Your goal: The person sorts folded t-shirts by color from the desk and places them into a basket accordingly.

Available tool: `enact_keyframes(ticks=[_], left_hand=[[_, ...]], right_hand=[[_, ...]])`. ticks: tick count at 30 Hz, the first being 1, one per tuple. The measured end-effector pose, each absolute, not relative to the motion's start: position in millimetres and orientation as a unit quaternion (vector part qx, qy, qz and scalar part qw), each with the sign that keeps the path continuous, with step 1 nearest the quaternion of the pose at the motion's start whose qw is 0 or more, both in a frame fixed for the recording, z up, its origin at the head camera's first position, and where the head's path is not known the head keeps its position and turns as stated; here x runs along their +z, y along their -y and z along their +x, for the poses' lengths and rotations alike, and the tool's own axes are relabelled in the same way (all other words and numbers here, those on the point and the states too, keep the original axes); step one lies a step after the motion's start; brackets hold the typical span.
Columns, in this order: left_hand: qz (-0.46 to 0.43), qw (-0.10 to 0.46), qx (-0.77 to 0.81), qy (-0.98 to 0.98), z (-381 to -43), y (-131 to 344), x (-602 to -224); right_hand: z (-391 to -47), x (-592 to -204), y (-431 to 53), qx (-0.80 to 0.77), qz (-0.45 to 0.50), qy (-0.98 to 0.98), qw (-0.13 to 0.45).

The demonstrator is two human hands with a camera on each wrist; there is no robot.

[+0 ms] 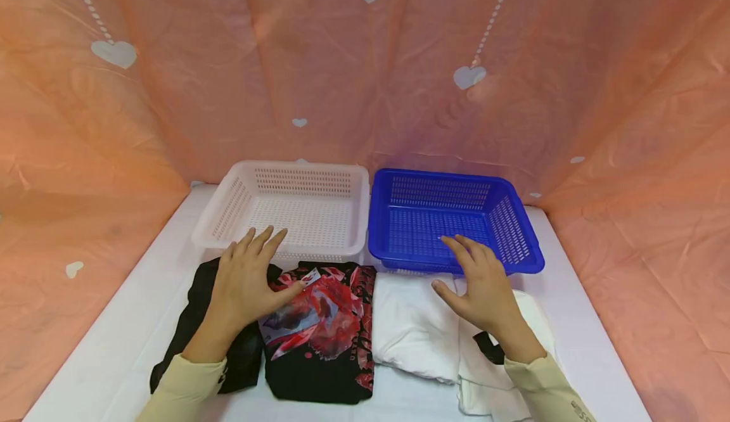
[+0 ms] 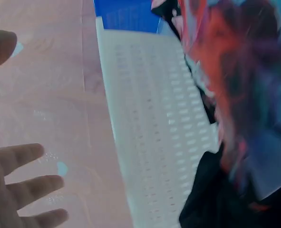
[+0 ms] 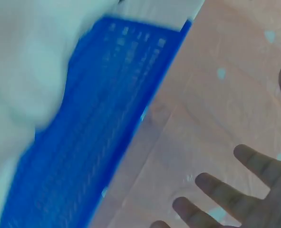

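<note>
My left hand hovers with spread fingers over a folded black garment and the left edge of a black garment with a red floral print. Nothing is in its grasp. On the other side, my right hand is held above white folded clothes, fingers apart and holding nothing. Below it lie a folded white garment and, further right, another pale garment with a black patch. In the wrist views, the left hand and right hand both show extended fingers.
Behind the clothes, a white perforated basket stands at the left and a blue one beside it at the right. A white-covered table carries everything. Orange sheeting with white hearts hangs at the back and sides.
</note>
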State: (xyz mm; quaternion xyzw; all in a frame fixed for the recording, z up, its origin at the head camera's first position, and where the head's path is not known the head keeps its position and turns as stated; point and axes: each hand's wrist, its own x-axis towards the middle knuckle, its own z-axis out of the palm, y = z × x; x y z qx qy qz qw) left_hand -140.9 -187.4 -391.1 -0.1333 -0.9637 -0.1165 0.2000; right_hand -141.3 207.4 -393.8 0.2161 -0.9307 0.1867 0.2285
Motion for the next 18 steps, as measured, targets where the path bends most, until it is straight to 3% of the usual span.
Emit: enact_keyframes(ticks=[18], left_hand=[[-0.027,0.086,-0.253,0.963,-96,183,-443]], right_hand=[[-110,-440,-128,0.366,0.211,0.901,0.099]])
